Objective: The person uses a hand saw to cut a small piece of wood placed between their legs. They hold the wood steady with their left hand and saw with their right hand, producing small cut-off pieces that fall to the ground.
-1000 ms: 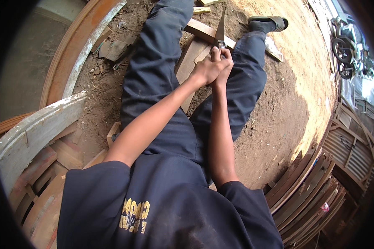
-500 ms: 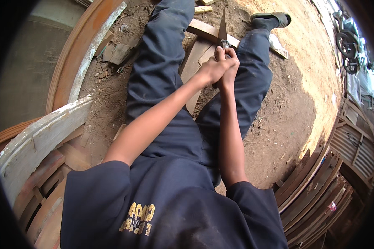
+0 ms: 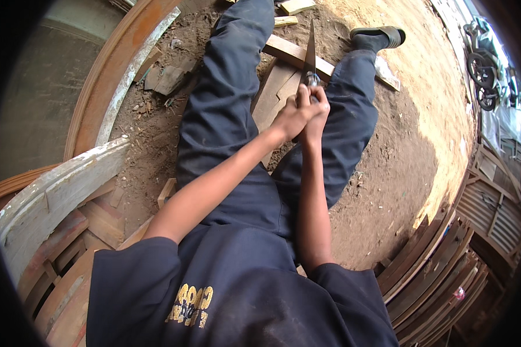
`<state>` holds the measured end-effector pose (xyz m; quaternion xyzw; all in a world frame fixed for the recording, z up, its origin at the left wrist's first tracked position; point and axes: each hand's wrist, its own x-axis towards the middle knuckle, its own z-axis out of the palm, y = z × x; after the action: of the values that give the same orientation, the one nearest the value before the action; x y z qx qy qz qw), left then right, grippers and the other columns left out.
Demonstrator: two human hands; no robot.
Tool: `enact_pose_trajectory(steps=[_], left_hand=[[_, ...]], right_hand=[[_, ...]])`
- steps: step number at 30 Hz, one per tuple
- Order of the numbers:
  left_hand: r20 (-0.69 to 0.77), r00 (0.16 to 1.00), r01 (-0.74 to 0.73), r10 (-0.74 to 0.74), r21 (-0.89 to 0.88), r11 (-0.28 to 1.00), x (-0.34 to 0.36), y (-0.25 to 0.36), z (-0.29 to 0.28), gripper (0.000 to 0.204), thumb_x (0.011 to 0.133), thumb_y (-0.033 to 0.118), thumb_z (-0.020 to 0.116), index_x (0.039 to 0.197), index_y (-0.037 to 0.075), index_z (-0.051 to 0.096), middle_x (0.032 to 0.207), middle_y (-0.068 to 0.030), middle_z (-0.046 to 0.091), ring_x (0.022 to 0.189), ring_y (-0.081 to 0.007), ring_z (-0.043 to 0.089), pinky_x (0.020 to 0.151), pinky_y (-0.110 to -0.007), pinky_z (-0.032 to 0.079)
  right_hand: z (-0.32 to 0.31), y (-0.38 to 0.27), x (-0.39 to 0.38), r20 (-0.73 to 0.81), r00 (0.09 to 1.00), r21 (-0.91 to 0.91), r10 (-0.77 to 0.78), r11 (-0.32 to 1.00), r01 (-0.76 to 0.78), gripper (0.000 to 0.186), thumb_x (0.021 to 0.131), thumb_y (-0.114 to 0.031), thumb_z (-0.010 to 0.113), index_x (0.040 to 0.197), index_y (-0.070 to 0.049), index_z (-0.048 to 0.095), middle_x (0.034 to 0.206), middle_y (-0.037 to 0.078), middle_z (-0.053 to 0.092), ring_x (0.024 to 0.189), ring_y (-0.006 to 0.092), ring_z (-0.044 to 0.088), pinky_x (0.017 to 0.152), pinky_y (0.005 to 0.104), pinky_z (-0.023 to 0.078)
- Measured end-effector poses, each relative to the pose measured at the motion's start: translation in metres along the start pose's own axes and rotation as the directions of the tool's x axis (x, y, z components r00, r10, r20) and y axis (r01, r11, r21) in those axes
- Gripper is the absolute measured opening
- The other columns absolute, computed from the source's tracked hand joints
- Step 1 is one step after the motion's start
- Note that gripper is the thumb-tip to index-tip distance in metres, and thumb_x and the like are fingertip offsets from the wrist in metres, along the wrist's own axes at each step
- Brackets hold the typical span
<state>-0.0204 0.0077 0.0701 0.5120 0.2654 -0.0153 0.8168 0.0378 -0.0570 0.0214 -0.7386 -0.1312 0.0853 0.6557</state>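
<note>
Both of my hands are closed together round the handle of a handsaw, low between my spread legs. My left hand overlaps my right hand, so much of the handle is hidden. The saw's tapered blade points away from me, its tip past a wooden beam. That beam lies crosswise, one end against my right leg, and the blade crosses it. Under the beam a wider flat board runs back toward me between my legs.
Curved wooden frames and a white-painted curved piece stand at the left. Scrap wood lies on the dirt beside my left leg. Stacked curved planks sit at the lower right; a motorcycle is parked far right.
My hands and the saw have drawn back toward me, so more of the blade shows on my side of the beam. The beam stays in nearly the same place.
</note>
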Motion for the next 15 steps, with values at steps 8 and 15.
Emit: enact_pose_trajectory(steps=[8, 15], left_hand=[[-0.019, 0.998, 0.065, -0.066, -0.067, 0.996, 0.007, 0.006, 0.008, 0.058, 0.078, 0.042, 0.069, 0.106, -0.007, 0.058, 0.1, -0.0173, 0.064, 0.093, -0.0199, 0.064, 0.08, -0.032, 0.051], [0.037, 0.999, -0.028, 0.03, -0.041, 0.999, -0.002, -0.01, -0.004, 0.051, 0.082, 0.037, 0.064, 0.112, -0.002, 0.054, 0.101, -0.0105, 0.06, 0.097, -0.0185, 0.06, 0.081, -0.031, 0.049]], right_hand=[[-0.007, -0.005, 0.011, 0.07, 0.993, 0.0, 0.099, 0.995, -0.099, 0.019, 0.092, -0.014, 0.063, 0.082, -0.002, 0.054, 0.07, -0.002, 0.051, 0.064, 0.006, 0.044, 0.053, 0.0251, 0.038], [0.016, -0.003, -0.006, -0.007, 0.998, 0.003, -0.062, 0.998, 0.062, 0.012, 0.092, -0.012, 0.063, 0.087, -0.004, 0.055, 0.074, -0.001, 0.055, 0.067, 0.0075, 0.05, 0.056, 0.0239, 0.042]])
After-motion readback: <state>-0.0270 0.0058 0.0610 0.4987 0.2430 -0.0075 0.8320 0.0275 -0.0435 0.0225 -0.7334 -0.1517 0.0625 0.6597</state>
